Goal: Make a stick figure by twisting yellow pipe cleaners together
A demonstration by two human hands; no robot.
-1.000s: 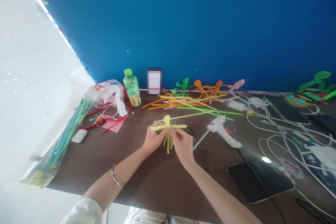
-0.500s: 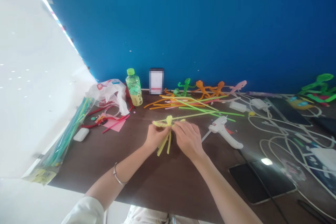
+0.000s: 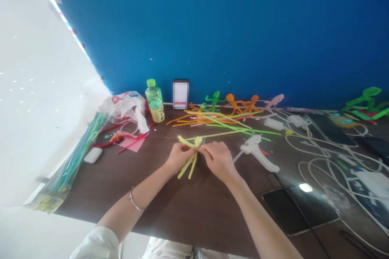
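A small yellow pipe-cleaner figure [image 3: 198, 141] is held between my two hands above the brown table. It has a round knob at the top, an arm sticking out to the upper left and two legs hanging down to the left. My left hand [image 3: 180, 157] pinches its middle from the left. From the right, the closed fingertips of my right hand [image 3: 218, 160] grip its side just below the knob; the part inside them is hidden. Behind the figure, a long pale yellow pipe cleaner [image 3: 226, 132] lies on the table.
A white glue gun [image 3: 257, 151] lies right of my hands, with a black tablet [image 3: 299, 210] nearer. Orange and green pipe cleaners, finished figures [image 3: 232, 103], a green-capped bottle [image 3: 154, 103] and a phone [image 3: 181, 94] stand behind. Bagged pipe cleaners [image 3: 77, 158] lie left; white cables [image 3: 310, 168] sprawl right.
The yellow figure has tilted, its knob going right and its legs swinging left. My right fingers have drawn in around its side, and the upper left arm points more upward.
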